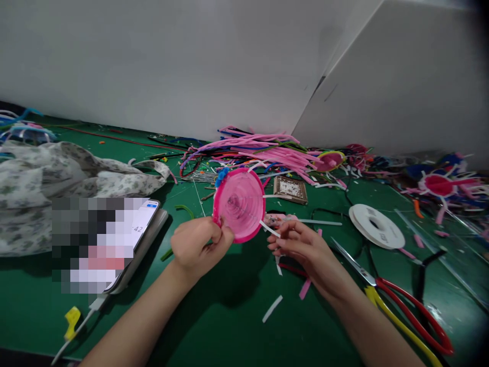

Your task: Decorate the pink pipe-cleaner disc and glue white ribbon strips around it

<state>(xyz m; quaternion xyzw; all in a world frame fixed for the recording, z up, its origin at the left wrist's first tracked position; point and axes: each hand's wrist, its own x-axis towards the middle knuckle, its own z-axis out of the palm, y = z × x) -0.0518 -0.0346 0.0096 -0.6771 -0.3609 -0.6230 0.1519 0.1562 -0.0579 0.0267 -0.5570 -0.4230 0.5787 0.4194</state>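
My left hand (198, 245) is closed on the lower left rim of a round pink woven disc (240, 203), holding it upright above the green table (229, 316). A small blue tuft sits on the disc's upper left edge. My right hand (301, 250) pinches a thin white strip (269, 228) that sticks out from the disc's lower right side. Its fingers are pressed together around the strip's end.
A pile of pink and coloured pipe cleaners (263, 150) lies behind the disc. Scissors with red and yellow handles (405, 311) lie at right, near a white tape roll (376, 226). A phone (114, 244) and floral cloth (64, 178) sit at left. Cut scraps litter the table.
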